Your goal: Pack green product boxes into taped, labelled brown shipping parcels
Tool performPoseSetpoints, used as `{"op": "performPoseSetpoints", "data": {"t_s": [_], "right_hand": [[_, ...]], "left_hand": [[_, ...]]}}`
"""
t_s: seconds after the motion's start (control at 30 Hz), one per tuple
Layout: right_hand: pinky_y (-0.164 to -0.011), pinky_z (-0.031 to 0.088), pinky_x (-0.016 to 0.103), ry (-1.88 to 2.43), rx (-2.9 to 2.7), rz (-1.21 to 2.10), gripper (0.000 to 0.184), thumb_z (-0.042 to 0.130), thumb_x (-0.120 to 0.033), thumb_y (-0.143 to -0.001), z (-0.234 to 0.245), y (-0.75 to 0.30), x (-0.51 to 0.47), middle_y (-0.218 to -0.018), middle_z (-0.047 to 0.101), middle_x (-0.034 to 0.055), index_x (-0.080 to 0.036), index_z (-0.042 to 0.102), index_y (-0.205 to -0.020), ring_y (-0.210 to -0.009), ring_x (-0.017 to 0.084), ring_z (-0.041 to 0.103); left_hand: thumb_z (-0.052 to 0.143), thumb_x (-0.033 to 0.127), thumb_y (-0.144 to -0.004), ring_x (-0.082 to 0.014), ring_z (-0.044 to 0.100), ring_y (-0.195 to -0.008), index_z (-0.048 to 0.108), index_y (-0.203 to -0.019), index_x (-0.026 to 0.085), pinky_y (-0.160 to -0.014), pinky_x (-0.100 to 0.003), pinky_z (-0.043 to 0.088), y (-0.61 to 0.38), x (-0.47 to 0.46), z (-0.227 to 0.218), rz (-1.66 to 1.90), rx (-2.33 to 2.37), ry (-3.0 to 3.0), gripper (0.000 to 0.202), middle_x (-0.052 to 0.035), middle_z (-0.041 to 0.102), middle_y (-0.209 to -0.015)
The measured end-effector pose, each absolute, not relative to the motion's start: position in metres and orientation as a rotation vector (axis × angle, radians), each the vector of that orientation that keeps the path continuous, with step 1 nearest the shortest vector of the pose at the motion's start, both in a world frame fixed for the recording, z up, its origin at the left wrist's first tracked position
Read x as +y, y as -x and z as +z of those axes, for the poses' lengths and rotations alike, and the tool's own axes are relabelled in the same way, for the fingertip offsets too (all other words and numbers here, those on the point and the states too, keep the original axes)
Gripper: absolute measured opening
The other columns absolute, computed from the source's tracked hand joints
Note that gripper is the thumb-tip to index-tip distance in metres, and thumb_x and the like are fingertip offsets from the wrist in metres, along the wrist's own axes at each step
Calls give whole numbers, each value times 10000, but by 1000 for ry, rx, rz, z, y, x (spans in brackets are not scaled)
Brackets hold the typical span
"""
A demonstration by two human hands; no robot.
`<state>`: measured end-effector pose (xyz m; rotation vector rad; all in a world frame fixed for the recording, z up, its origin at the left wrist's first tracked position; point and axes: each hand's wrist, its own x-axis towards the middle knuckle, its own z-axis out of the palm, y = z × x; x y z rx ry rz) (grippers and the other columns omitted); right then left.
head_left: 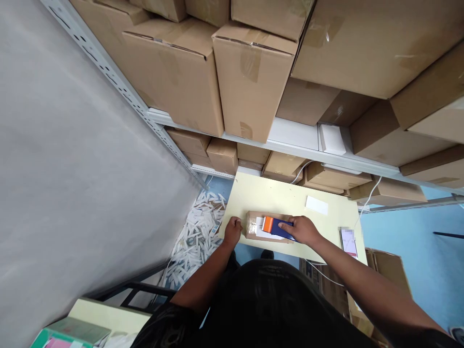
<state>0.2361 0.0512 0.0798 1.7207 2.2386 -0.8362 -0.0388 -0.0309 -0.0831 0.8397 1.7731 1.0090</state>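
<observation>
My right hand [301,230] is closed around a flat dark-blue handheld thing with an orange end [268,224]; its exact kind I cannot make out. It lies over a small brown cardboard box [252,215] near the front edge of the pale yellow table [261,188]. Clear tape shines on the box's left end, and a white label [259,230] on its top is partly covered by the blue thing. Just left of the box, my left hand [233,230] is closed with fingertips pressed together; whatever they may hold is hidden.
Shelves of cardboard boxes [250,82] rise behind the table. A white paper [316,205] and a phone [348,242] lie on the table's right part. White paper scraps [195,241] cover the floor at left, beside a grey wall. An opened carton [387,270] stands right.
</observation>
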Motion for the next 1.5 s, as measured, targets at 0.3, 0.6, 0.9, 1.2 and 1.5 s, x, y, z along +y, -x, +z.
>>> {"op": "performPoseSetpoints", "data": {"t_s": [0.3,0.6,0.9,1.2,1.5], "right_hand": [[-619,369,285,-1721,2211,-818,558,496,-685,-951,83,-231,51,-766,769,61,-232,797,-830,-729,214,690],[-628,377,279,-1724,2210,-803,578,484,-703,-946,81,-232,51,-778,774,66,-234,804,-840,-747,218,699],[-618,375,265,-1742,2242,-852,539,505,-678,-947,84,-232,49,-800,778,61,-238,811,-890,-754,207,695],[-636,398,279,-1685,2223,-851,658,462,-789,-908,91,-225,56,-905,793,97,-238,816,-978,-824,239,711],[-571,330,287,-1813,2163,-1010,687,471,-810,-873,90,-348,58,-623,661,49,-202,668,-622,-630,184,594]], "left_hand": [[502,274,-923,-248,627,-1088,651,-896,198,-1025,-393,461,25,-18,-97,835,1786,-908,170,-90,681,-1039],[442,256,-943,-241,720,-1000,653,-1194,141,-874,-360,557,21,-11,-90,694,1744,-841,347,-125,759,-1098],[674,341,-747,-342,189,-1576,366,-1583,164,-1286,-518,127,36,-14,-12,516,1396,-2112,909,-134,222,-1708],[704,648,-742,-404,135,-1578,259,-1608,57,-1270,-569,89,14,-2,-22,162,1452,-2500,1139,-229,199,-1693],[697,654,-730,-403,230,-1553,195,-1625,83,-1257,-556,181,19,3,-22,190,1437,-2511,1174,-224,267,-1674]]}}
